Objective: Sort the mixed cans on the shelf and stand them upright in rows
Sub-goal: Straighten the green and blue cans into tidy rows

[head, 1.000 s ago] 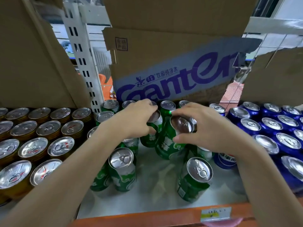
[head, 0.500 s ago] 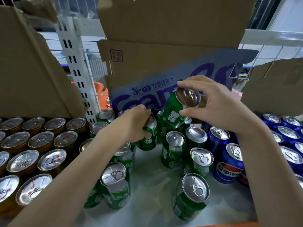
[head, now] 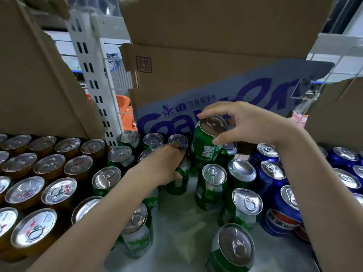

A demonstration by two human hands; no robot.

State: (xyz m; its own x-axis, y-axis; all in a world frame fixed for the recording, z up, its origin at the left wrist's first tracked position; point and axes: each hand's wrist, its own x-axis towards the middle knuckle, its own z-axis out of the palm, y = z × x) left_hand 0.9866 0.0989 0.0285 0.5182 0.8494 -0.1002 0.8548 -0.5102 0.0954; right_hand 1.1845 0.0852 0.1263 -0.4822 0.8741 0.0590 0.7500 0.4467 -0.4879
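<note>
My right hand [head: 245, 124] grips a green can [head: 206, 148] by its top rim, holding it nearly upright at the back of the green group. Lower and to the left, my left hand [head: 163, 165] wraps around another green can [head: 177, 183] that stands on the white shelf [head: 176, 222]; most of that can is hidden by the fingers. Several green cans [head: 213, 185] stand upright around both hands. Gold cans [head: 59, 191] fill rows on the left, and blue cans [head: 272, 179] stand on the right.
A cardboard box with blue lettering [head: 196, 107] stands right behind the green cans. More cardboard [head: 35, 79] leans over the gold cans, and a torn piece [head: 337, 110] hangs over the blue ones. A white slotted shelf post [head: 92, 81] rises at the back left.
My right hand has lowered the green can from a tilted, raised position towards the back row, turning it closer to upright. My left hand has stayed on its can.
</note>
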